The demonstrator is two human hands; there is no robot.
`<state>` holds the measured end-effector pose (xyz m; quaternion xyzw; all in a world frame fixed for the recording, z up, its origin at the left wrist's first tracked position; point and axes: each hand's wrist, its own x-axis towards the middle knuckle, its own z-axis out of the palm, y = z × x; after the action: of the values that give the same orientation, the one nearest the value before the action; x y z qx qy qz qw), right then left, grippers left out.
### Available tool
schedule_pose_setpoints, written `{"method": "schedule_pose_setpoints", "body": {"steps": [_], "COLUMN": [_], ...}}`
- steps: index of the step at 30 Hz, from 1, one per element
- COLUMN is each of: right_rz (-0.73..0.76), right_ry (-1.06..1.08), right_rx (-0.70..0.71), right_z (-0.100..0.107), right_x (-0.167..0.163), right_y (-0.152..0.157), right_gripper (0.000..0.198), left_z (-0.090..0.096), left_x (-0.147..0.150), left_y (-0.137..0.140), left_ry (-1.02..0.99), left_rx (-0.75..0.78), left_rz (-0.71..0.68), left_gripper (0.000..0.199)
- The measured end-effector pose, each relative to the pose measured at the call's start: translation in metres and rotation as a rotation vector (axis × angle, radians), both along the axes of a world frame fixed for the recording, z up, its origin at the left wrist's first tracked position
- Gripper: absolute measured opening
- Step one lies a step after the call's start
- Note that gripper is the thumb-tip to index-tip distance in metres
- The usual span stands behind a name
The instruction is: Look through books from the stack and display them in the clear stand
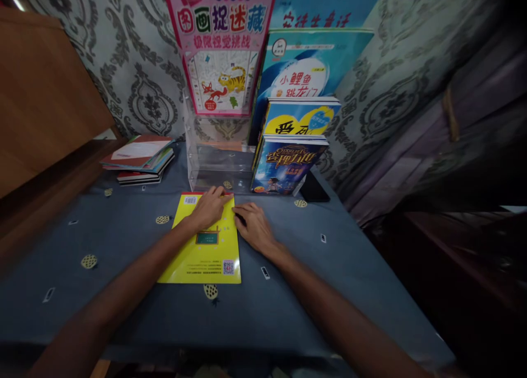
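Resting the left hand [209, 208], loose-fingered, on the yellow paperback [206, 260], flat and barcode-up on the blue tablecloth [127, 218]; holding the right hand [255, 228], fingers half-curled, at the right edge, can't tell if pinching. Probably light, bendy, slick; best taken by 2 opposite edges.

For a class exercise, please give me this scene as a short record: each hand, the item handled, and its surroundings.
Left hand: resting on the yellow book
Right hand: at the book's right edge
Book position: flat on the blue-grey tablecloth
Behind it: clear stand holding upright books
Back left: stack of books
Right of stand: flat black object
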<state>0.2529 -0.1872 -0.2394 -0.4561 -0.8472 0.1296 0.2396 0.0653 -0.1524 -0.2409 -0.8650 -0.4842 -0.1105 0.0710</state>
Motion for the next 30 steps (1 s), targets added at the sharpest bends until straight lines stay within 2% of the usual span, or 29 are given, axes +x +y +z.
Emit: {"method": "schedule_pose_setpoints", "body": {"steps": [9,13,16,24,30], "right_rz": [0.038,0.033,0.083,0.12,0.11], "right_ry": [0.113,0.257,0.317,0.29,0.154], "right_rx": [-0.021,-0.039,-0.057,-0.119,-0.068], "right_z": [-0.009,-0.018,-0.023,-0.029,-0.031], "right_x": [0.005,0.01,0.013,0.015,0.013], "right_y": [0.01,0.018,0.022,0.029,0.031], "right_gripper": [0.034,0.047,0.059,0.06,0.05], "left_z": [0.002,0.001,0.001,0.002,0.002], "left_x": [-0.004,-0.01,-0.015,-0.017,-0.018], "left_y": [0.001,-0.003,-0.008,-0.013,-0.028], "left_ry": [-0.052,-0.08,-0.088,-0.09,-0.101], "left_rx": [-0.022,-0.025,-0.036,-0.084,-0.124], "left_rz": [-0.025,-0.098,-0.144,-0.174,-0.187], "left_gripper": [0.047,0.049,0.048,0.047,0.046]}}
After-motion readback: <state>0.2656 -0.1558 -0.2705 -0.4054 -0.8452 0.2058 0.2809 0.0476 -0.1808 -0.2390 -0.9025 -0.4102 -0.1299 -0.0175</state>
